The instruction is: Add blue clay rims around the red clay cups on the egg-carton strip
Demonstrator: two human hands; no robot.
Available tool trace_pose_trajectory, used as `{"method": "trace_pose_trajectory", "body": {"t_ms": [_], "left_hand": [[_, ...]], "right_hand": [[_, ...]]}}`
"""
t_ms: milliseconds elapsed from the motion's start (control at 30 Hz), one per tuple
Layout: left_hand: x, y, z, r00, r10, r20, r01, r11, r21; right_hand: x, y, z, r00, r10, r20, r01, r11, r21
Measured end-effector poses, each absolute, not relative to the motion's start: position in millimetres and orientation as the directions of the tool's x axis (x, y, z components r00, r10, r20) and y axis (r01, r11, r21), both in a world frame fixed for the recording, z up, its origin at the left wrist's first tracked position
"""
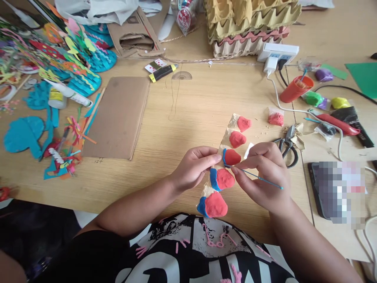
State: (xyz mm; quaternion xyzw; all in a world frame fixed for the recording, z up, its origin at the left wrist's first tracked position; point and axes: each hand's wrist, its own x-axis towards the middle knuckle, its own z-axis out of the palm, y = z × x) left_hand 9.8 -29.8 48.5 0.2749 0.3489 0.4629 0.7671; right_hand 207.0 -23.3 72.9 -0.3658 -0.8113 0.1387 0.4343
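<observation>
My left hand (200, 165) pinches the left edge of a strip of egg carton (225, 142), held over the table near my body. Several red clay patches (225, 179) run along the strip. The three nearest me have blue clay (214, 179) on their left side; on the third, the blue is a thin band. In my right hand (263, 173) a thin blue stick (262, 179) is pinched between thumb and fingers. Its tip reaches the lower edge of the third red patch. What the palm side of my right hand covers is hidden.
Scissors (287, 145) lie right of my right hand, with a phone (319, 190) nearer me. A red cup (297, 88), clay packs and a white cable are farther right. Cardboard (118, 116) and blue craft pieces (25, 133) lie left; egg trays (250, 23) stand at the back.
</observation>
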Motion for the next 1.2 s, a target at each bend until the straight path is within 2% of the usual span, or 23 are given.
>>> {"method": "trace_pose_trajectory", "body": {"t_ms": [100, 200, 333, 467, 733, 900, 1067, 1200], "left_hand": [[10, -30, 47, 0.325, 0.904, -0.278, -0.504, 0.414, 0.758], [10, -28, 44, 0.320, 0.910, -0.264, -0.515, 0.401, 0.757], [10, -23, 42, 0.262, 0.932, -0.250, -0.564, 0.358, 0.744], [9, -17, 46, 0.237, 0.946, -0.223, -0.612, 0.324, 0.721], [7, 9, 70, 0.200, 0.973, -0.113, -0.673, 0.221, 0.706], [15, 33, 76, 0.098, 0.993, -0.060, -0.635, 0.109, 0.765], [16, 34, 78, 0.120, 0.986, -0.115, -0.571, 0.163, 0.804], [15, 30, 82, 0.137, 0.980, -0.144, -0.579, 0.197, 0.791]], "right_hand": [[207, -23, 72, -0.347, 0.723, 0.597, 0.449, 0.687, -0.571], [208, -22, 71, -0.320, 0.762, 0.563, 0.333, 0.647, -0.686], [204, -18, 72, -0.183, 0.853, 0.488, 0.244, 0.520, -0.818], [195, -5, 80, -0.095, 0.892, 0.441, 0.154, 0.451, -0.879], [184, 34, 106, -0.065, 0.841, 0.538, 0.122, 0.541, -0.832], [200, 40, 121, -0.243, 0.796, 0.554, 0.240, 0.603, -0.761], [212, 42, 128, -0.385, 0.701, 0.600, 0.324, 0.711, -0.624], [210, 41, 127, -0.439, 0.700, 0.563, 0.286, 0.703, -0.651]]}}
